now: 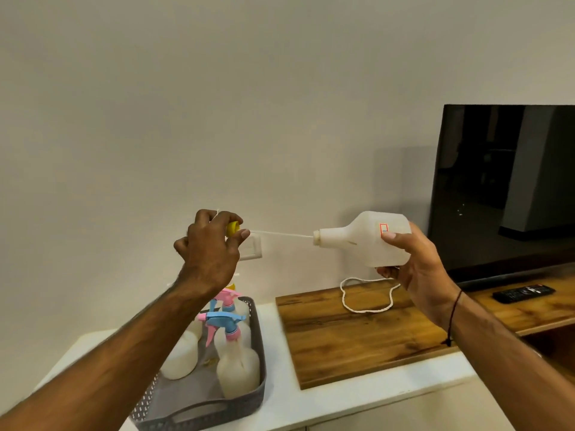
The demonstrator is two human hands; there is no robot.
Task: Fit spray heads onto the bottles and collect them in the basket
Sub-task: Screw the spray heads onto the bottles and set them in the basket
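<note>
The left hand [208, 253] is raised in front of the wall, fingers curled round a yellow plastic spray head [232, 228] that is almost wholly hidden behind them; only a yellow patch shows, and its thin white dip tube [281, 234] runs sideways to the mouth of a white translucent plastic bottle [365, 237]. The right hand [413, 262] grips that bottle by its base, holding it on its side in the air, neck toward the left hand. Whether the tube tip is inside the neck is hard to tell. At the counter's left end a grey perforated plastic basket [258, 362] holds white bottles with pink and blue spray heads [225, 318], partly covered by the left forearm
</note>
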